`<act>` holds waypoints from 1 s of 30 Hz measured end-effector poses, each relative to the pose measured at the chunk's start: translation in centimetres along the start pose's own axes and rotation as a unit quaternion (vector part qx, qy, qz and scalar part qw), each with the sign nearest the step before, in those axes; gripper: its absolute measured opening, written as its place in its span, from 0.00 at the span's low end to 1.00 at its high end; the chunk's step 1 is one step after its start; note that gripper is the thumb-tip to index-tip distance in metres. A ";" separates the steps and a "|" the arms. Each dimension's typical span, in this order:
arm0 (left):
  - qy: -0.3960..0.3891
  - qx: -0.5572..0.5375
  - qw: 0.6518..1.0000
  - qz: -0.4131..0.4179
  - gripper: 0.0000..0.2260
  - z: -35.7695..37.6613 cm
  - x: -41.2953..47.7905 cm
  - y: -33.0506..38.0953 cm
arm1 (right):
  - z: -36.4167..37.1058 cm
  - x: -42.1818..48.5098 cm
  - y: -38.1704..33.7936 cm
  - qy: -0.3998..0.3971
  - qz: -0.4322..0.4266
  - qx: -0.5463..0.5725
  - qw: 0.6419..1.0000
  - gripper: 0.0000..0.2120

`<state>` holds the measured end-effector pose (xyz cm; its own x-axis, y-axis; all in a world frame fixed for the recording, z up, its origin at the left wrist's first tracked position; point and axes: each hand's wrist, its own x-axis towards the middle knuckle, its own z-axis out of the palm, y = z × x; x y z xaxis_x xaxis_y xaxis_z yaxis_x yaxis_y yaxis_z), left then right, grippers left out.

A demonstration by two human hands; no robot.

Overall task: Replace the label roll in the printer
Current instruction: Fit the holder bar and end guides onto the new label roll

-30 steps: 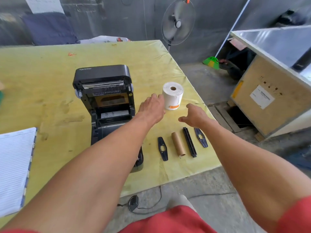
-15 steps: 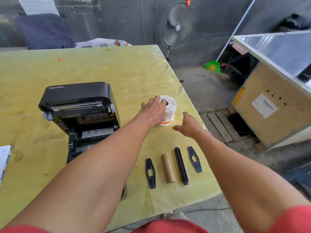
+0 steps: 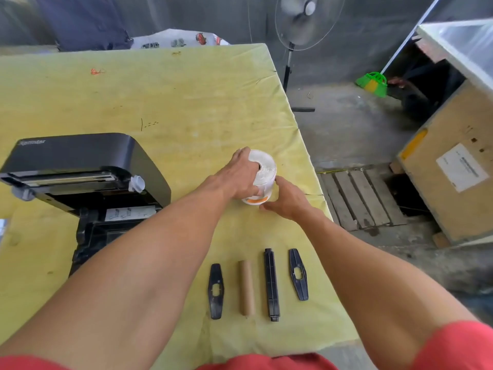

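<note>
A white label roll (image 3: pixel 264 166) with an orange band stands upright near the right edge of the yellow table (image 3: pixel 173 108). My left hand (image 3: pixel 240 173) grips it from the left, fingers curled over its top. My right hand (image 3: pixel 286 198) holds its lower right side. The black printer (image 3: pixel 80 166) sits to the left with its lid open, the inside bay showing. In front of me lie an empty brown cardboard core (image 3: pixel 246 288), a black spindle bar (image 3: pixel 271 284) and two black end guides (image 3: pixel 215 291) (image 3: pixel 298 273).
The table's right edge runs just past the roll, with a concrete floor and a wooden pallet (image 3: pixel 362 198) below. A plywood crate (image 3: pixel 450 166) stands at right. A standing fan (image 3: pixel 301 20) is behind the table. A green broom head (image 3: pixel 372 84) lies on the floor.
Both hands have closed in on the roll: the left now wraps its top and side, and the right moved forward to touch its lower side. My view shifted forward and right.
</note>
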<state>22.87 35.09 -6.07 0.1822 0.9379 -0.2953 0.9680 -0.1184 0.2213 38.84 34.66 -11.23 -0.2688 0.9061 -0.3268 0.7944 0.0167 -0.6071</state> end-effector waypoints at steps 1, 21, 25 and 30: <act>0.001 -0.019 1.000 -0.003 0.25 0.0 0.1 0.1 | -0.2 0.2 0.0 -0.004 -0.005 0.007 1.000 0.33; 0.137 -0.709 0.630 -0.284 0.10 3.4 -4.5 -1.3 | -3.7 -1.4 -3.8 0.064 -0.128 0.010 0.990 0.23; 0.143 -0.727 0.610 -0.281 0.11 3.5 -6.2 -1.4 | -3.3 -2.6 -5.0 0.108 -0.184 -0.067 0.975 0.14; 0.161 -0.719 0.617 -0.278 0.13 3.4 -8.0 -1.6 | -2.3 -3.9 -6.1 0.158 -0.282 -0.142 0.936 0.07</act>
<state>20.46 26.70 -7.26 -0.3769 0.7464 -0.5484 -0.3298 0.4452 0.8325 36.25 32.02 -4.57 -0.5501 0.7984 0.2447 0.6994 0.6006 -0.3874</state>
